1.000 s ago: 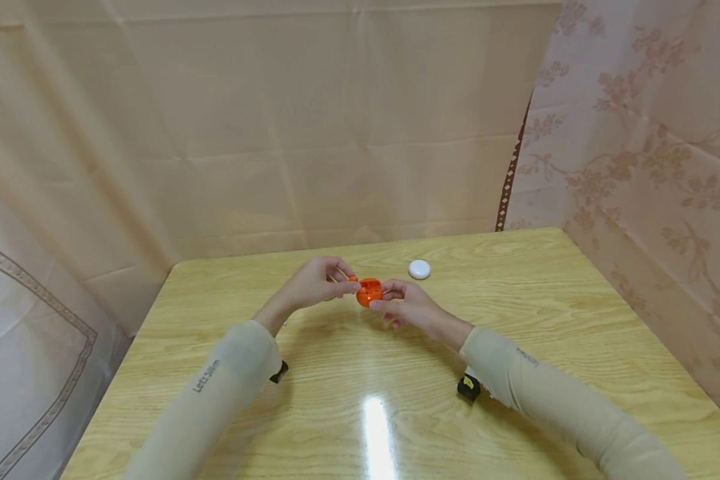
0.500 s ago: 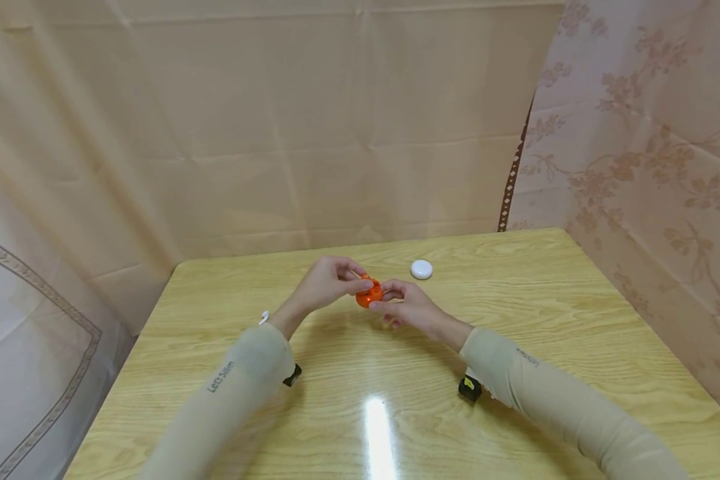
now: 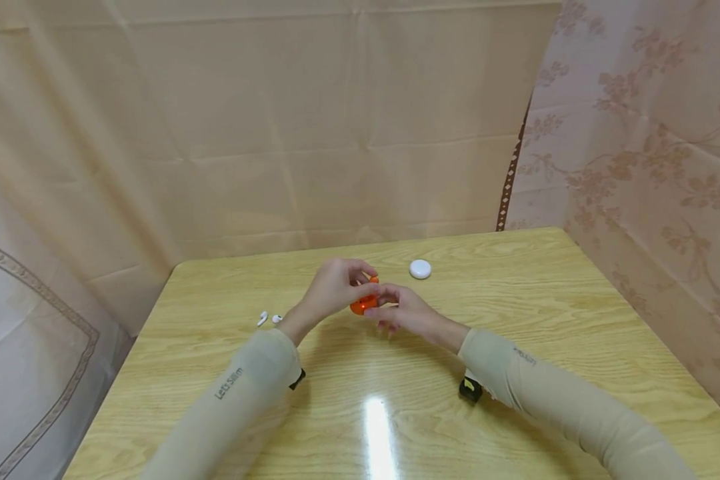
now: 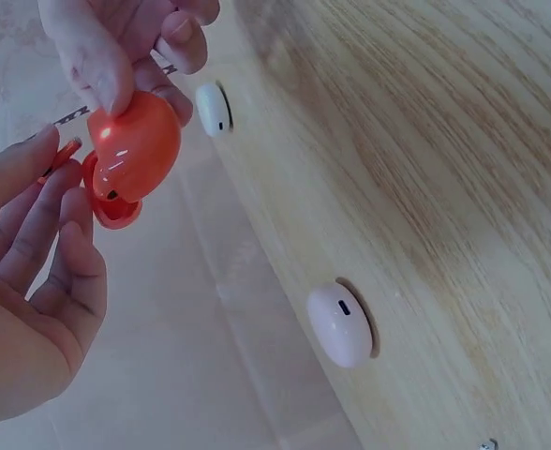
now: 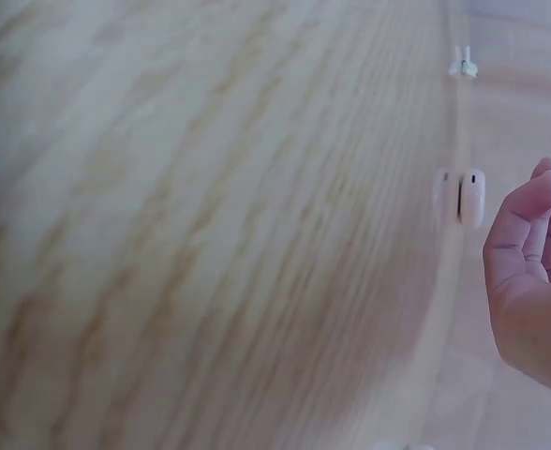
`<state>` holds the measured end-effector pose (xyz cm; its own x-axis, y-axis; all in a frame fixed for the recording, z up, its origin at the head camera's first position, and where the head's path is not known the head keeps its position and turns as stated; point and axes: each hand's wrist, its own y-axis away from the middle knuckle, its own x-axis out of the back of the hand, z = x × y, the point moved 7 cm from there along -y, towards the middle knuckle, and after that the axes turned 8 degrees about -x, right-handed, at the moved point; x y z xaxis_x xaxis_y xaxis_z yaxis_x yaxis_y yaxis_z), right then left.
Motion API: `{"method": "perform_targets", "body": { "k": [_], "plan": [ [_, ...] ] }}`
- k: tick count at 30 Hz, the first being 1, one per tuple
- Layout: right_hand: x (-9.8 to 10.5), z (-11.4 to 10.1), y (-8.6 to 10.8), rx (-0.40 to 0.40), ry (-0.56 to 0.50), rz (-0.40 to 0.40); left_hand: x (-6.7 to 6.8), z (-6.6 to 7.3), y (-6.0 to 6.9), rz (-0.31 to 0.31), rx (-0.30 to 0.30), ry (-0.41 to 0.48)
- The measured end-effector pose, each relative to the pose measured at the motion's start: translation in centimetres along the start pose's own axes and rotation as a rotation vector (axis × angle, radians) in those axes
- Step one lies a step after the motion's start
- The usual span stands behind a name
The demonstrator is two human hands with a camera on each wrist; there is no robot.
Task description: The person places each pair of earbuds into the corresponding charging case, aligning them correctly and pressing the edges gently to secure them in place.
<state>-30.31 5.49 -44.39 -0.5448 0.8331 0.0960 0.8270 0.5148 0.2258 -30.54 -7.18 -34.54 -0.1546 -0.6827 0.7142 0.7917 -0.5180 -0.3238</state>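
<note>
My left hand [image 3: 336,288] pinches a small orange earbud [image 4: 63,159] between thumb and fingers, right beside an orange earbud case [image 4: 144,145]. That case is tilted with its lid [image 4: 118,214] open, and my right hand [image 3: 413,312] grips it from the right by thumb and fingers. In the head view the left hand partly covers the case [image 3: 360,307]. The right wrist view catches the right hand [image 5: 538,281] and just a sliver of orange at its edge. Whether the earbud touches the case is unclear.
A round white case [image 3: 420,269] lies beyond the right hand. Two white earbuds [image 3: 263,319] rest left of the left wrist. A pinkish-white case [image 4: 339,323] also sits on the wooden table [image 3: 516,300]; in the head view the left hand appears to hide it. A curtain hangs behind.
My left hand has moved right with the earbud, up to the orange case. The case has shifted slightly left and nearer. Two white earbuds now show beside my left wrist.
</note>
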Motion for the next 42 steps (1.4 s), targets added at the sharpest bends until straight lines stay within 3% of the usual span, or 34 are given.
{"method": "perform_targets", "body": {
  "k": [6, 20, 42],
  "plan": [
    [0.3, -0.3, 0.1, -0.012, -0.010, 0.028, 0.0, 0.3, 0.0, 0.008, -0.040, -0.066],
    [1.0, -0.5, 0.1, -0.013, -0.079, 0.061, -0.1, 0.0, 0.1, -0.009, -0.050, -0.049],
    [0.9, -0.1, 0.0, -0.043, -0.202, 0.043, -0.1, -0.1, 0.4, -0.038, -0.013, -0.103]
  ]
}}
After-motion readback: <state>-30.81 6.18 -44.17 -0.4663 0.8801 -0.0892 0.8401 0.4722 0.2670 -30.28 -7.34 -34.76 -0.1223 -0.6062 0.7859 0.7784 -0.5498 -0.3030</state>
